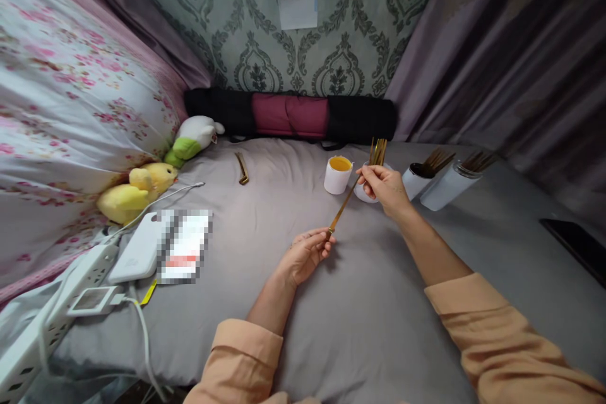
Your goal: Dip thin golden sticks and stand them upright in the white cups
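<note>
A thin gold utensil (344, 205) stretches between my two hands over the grey bedsheet (284, 303). My left hand (307, 255) pinches its lower end, fingers closed. My right hand (384, 188) holds the upper end, fingers closed around it. Just behind my right hand stands a white cup (374, 186) with several gold utensils sticking up. A white cup with a yellow inside (338, 175) stands to its left. Two more white cups (416, 178) (447, 184) lean at the right, each holding gold utensils.
A loose gold utensil (242, 168) lies farther back on the sheet. Plush toys (137, 189) (194, 137) rest against a floral pillow at left. A white power bank (137, 249), a power strip (42, 334) and cables sit at front left. A dark phone (575, 246) lies at right.
</note>
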The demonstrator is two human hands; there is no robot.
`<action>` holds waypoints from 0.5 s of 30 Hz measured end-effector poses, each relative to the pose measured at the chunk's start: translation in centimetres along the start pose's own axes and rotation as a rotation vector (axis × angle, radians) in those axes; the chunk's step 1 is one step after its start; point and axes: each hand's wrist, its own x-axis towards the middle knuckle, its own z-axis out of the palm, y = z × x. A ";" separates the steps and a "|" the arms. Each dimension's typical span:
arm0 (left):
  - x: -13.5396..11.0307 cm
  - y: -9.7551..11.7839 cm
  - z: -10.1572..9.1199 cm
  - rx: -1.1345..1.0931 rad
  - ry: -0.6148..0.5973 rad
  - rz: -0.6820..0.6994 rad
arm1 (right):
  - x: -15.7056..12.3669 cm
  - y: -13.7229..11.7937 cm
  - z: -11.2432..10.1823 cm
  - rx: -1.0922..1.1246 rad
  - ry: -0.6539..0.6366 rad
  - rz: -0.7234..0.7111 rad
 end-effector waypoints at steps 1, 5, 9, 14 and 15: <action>0.0 0.0 0.0 -0.006 -0.001 0.002 | 0.1 0.0 -0.1 0.001 -0.003 0.002; 0.0 0.1 0.0 -0.031 0.007 0.015 | 0.7 -0.6 -0.7 0.007 0.012 -0.012; 0.0 0.2 0.0 -0.057 -0.001 0.005 | 2.3 -1.9 -1.6 -0.015 0.063 -0.063; 0.2 0.4 -0.2 -0.119 0.015 0.003 | 4.8 -4.0 -2.5 -0.067 0.130 -0.158; 0.3 0.4 -0.3 -0.133 0.011 0.001 | 5.3 -4.3 -2.6 -0.080 0.136 -0.178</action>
